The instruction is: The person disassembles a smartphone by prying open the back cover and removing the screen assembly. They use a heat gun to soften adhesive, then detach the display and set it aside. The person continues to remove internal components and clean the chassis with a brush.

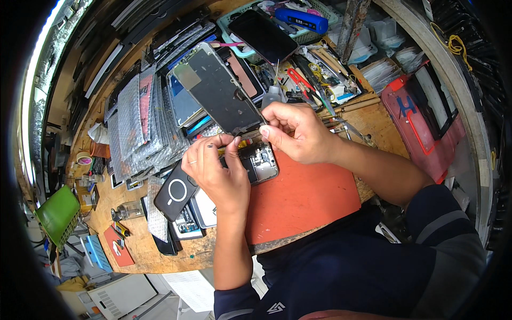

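A phone screen panel (221,90), its dark back side showing, stands tilted above the bench. Around its lower right corner my right hand (298,133) is closed, thumb and fingers pinching the edge. My left hand (216,168) is closed at the panel's lower left edge, thumb and forefinger pressed near the rim. Just beneath both hands lies an opened phone body (261,162) with its inner parts exposed; my left hand covers part of it. Beside my left wrist rests a dark phone case (177,191) with a white ring. An orange-red mat (304,200) spreads under the work.
Bubble-wrapped panels (138,128) are stacked at the left. Behind stands a green basket (314,40) with a black phone (262,34) and a blue device (302,20). Red-handled pliers (300,79) and other tools lie at the back right. A glass jar (128,212) stands near the left edge.
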The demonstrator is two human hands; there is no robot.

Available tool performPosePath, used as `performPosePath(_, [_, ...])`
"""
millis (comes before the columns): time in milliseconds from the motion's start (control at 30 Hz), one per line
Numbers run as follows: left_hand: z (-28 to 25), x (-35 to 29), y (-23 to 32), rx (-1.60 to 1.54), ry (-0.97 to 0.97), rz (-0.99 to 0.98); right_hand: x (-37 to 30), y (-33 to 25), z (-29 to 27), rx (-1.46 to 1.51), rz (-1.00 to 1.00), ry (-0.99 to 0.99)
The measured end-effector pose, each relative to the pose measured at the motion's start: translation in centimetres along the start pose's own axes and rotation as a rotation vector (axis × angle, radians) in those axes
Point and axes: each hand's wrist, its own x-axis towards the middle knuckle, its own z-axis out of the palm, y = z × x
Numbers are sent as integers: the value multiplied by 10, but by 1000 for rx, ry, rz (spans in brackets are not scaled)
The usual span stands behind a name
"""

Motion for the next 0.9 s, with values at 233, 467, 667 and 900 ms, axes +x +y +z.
performPosePath(233, [0, 3, -5, -248, 22, -122, 2, -6, -1, 204, 138, -32])
performPosePath(467, [-3, 4, -9, -1087, -203, -676, 4, -5, -7, 233, 240, -69])
performPosePath(667, [5, -6, 2, -1216, -271, -706, 8, -1, 11, 232, 69, 164])
performPosePath(900, [3, -5, 7, -1274, -280, -669, 7, -11, 14, 294, 57, 186])
